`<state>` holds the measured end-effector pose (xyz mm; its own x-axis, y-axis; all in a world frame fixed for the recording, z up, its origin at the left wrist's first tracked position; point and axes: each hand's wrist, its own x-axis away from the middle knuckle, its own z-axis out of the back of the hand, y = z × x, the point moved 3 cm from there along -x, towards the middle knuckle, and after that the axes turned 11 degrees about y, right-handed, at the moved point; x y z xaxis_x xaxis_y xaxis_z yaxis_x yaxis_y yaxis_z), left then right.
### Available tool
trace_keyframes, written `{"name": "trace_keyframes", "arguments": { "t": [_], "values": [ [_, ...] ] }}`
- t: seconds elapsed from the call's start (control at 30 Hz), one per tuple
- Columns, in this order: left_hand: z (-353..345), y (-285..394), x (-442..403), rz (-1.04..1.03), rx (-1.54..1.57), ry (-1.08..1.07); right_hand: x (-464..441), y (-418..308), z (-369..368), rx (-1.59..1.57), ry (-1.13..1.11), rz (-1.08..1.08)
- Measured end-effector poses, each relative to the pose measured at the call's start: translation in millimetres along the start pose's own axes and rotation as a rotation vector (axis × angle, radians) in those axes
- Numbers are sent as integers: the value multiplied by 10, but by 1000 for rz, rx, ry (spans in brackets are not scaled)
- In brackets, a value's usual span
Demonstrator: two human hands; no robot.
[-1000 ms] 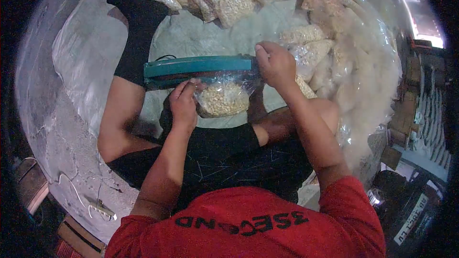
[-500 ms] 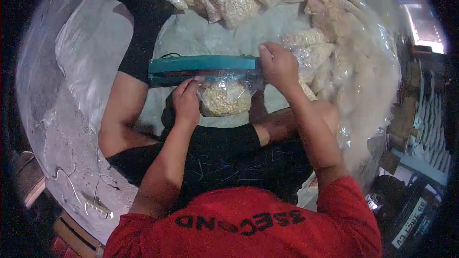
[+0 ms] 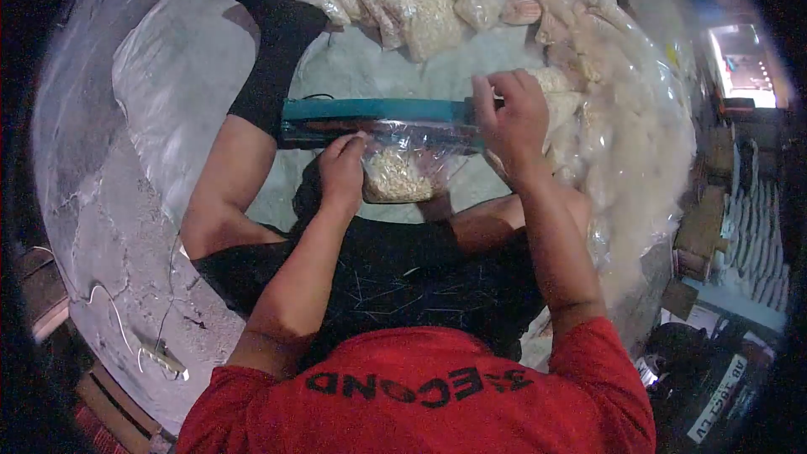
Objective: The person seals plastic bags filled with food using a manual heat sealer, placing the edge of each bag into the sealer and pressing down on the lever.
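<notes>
A long teal sealing device (image 3: 378, 109) lies across the mat in front of me, with a dark lower edge. At that edge is the top of a clear plastic bag (image 3: 403, 170) filled with pale pieces. My left hand (image 3: 343, 172) pinches the bag's upper left corner. My right hand (image 3: 514, 118) is at the device's right end, its fingers curled, with the thumb raised apart from them; whether it grips the end is hard to make out.
Filled clear bags (image 3: 429, 21) lie along the far side and pile up on the right. My socked leg (image 3: 273, 67) stretches beside the device's left end. A power strip (image 3: 164, 361) with a white cord rests on the cracked floor at lower left.
The device, bag and both hands appear farther right in view. My right hand's fingers have loosened at the device's end, and its thumb now stands up. My left hand keeps its pinch.
</notes>
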<state>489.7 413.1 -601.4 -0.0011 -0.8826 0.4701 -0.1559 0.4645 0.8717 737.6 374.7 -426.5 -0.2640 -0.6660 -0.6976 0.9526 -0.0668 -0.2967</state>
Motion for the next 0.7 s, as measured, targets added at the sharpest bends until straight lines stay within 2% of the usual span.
{"name": "trace_keyframes", "arguments": {
  "t": [0.03,0.1,0.23,0.3,0.33,0.37,0.43,0.47,0.53,0.6,0.63,0.7],
  "values": [
    [10,-8,-6,-4,-64,2,-53,-44,46,2,6,1],
    [7,-59,-42,25,0,-16,-137,-153,130,37,26,98],
    [15,-85,-55,65,47,-29,-150,-231,244,18,-10,54],
    [7,-83,-45,51,54,-3,-54,-240,340,69,172,137],
    [0,-77,-41,38,60,27,46,-245,345,71,174,143],
    [-22,-13,7,36,67,26,217,-220,401,88,398,47],
    [-53,222,158,-14,-7,51,801,-23,384,19,608,-243],
    [-65,276,184,-17,-7,50,1162,140,312,-65,591,-437],
    [-52,329,231,-75,-200,164,1619,337,161,-228,70,-869],
    [-31,125,98,-14,-89,98,1611,201,133,-172,-106,-688],
    [-24,9,22,48,25,44,1575,164,122,-160,-94,-691],
    [7,-73,-36,56,46,-5,1467,162,27,-210,-167,-850]
  ]
}}
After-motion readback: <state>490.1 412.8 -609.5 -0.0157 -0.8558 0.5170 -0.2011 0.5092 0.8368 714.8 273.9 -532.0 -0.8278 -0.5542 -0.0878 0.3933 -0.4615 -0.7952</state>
